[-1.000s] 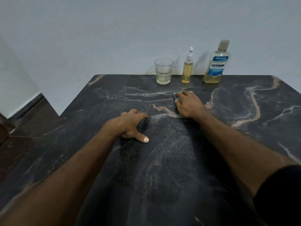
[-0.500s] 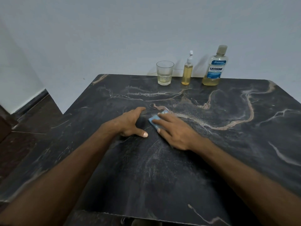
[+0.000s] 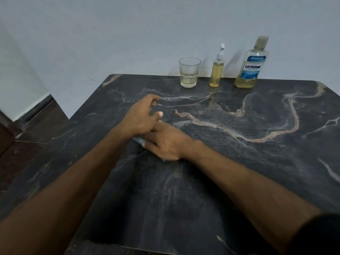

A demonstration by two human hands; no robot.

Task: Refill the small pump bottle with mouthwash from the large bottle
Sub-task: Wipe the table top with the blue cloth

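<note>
From the head camera, the only view, the dark marble-patterned tabletop point(image 3: 239, 181) carries three things in a row along its far edge by the pale wall. The small clear pump bottle with the white pump head point(image 3: 217, 74) stands upright, filled with yellow liquid to near its shoulder and with its pump in place. Just right of it, apart, stands the large clear mouthwash bottle with the blue label point(image 3: 251, 66), capped and only about a third full. Left of the pump bottle is a clear drinking glass point(image 3: 189, 74) with a little pale liquid at the bottom.

Both hands are well away from the bottles, near the middle of the tabletop. The right hand point(image 3: 165, 142) lies flat with straight fingers pressing a small light-blue cloth point(image 3: 137, 140), mostly hidden beneath it. The left hand point(image 3: 141, 116) hovers above with fingers loosely curled, holding nothing.

The refill itself looks finished; what is left seems to be wiping the surface.
</note>
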